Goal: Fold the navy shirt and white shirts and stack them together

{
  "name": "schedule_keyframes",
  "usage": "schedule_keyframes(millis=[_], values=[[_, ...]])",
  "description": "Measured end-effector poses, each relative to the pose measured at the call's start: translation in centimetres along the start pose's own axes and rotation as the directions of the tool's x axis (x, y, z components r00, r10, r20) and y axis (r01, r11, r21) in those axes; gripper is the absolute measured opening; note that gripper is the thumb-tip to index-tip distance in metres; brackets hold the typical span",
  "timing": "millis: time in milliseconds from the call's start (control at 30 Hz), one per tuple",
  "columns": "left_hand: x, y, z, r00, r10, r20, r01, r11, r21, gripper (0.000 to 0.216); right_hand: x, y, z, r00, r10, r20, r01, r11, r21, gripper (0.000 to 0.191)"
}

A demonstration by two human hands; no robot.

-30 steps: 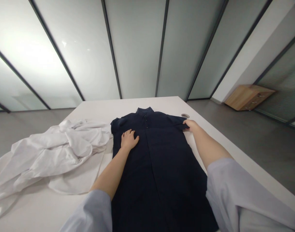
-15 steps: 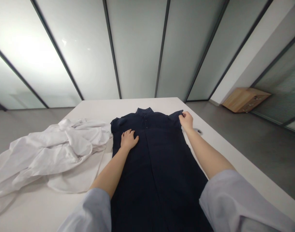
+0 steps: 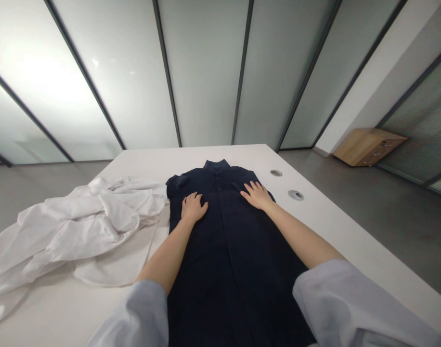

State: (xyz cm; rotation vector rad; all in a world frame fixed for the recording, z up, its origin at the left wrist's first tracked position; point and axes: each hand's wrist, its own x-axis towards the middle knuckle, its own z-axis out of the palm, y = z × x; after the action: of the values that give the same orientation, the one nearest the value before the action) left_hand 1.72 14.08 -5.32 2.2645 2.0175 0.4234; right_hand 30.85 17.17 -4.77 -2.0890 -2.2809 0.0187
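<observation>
A dark navy shirt (image 3: 238, 246) lies flat on the table, its buttoned collar toward the far end. My left hand (image 3: 193, 207) rests with fingers spread on the chest, left of the button line. On the other side my right hand (image 3: 257, 194) lies flat and open over the sleeve, which is folded inward onto the front. The left sleeve end (image 3: 173, 185) shows at the far left shoulder, apart from my fingers. The hem runs out of view at the bottom.
A heap of crumpled white clothing (image 3: 79, 226) lies left of the shirt. Two round cable holes (image 3: 296, 195) sit in the white table (image 3: 332, 231) at the right. A wooden cabinet (image 3: 368, 147) stands on the floor by the glass wall (image 3: 206, 72).
My right hand has let go of the right sleeve's end and moved inward, and that sleeve now lies folded over the front. The left hand has stayed in place.
</observation>
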Motion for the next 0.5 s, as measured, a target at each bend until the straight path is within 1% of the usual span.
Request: schedule_keyframes(millis=[100,167,233,300,367,500], values=[[0.0,0.0,0.0,1.0,0.0,0.003,0.0,1.0,-0.001,0.051,0.0,2.2,0.4,0.992,0.088,0.094,-0.091,0.996,0.021,0.072],[-0.1,0.0,-0.1,1.0,0.0,0.009,0.0,1.0,-0.001,0.05,0.1,3.3,0.5,0.988,0.112,0.105,-0.116,0.993,0.031,0.071],[-0.1,0.0,-0.1,1.0,0.0,0.011,0.0,1.0,-0.001,0.051,0.1,3.7,0.5,0.985,0.128,0.114,-0.132,0.991,0.034,0.073],[0.0,0.1,-0.1,1.0,-0.004,0.01,0.004,1.0,-0.001,0.051,0.1,3.4,0.4,0.984,0.141,0.109,-0.145,0.989,0.029,0.074],[0.0,0.1,-0.1,1.0,-0.009,0.009,0.009,1.0,-0.001,0.05,0.0,2.6,0.3,0.988,0.132,0.08,-0.134,0.991,0.026,0.074],[0.0,0.0,-0.1,1.0,-0.007,0.013,0.007,1.0,-0.013,0.05,-0.6,0.3,0.3,1.0,0.006,-0.003,-0.005,0.999,0.045,0.072]])
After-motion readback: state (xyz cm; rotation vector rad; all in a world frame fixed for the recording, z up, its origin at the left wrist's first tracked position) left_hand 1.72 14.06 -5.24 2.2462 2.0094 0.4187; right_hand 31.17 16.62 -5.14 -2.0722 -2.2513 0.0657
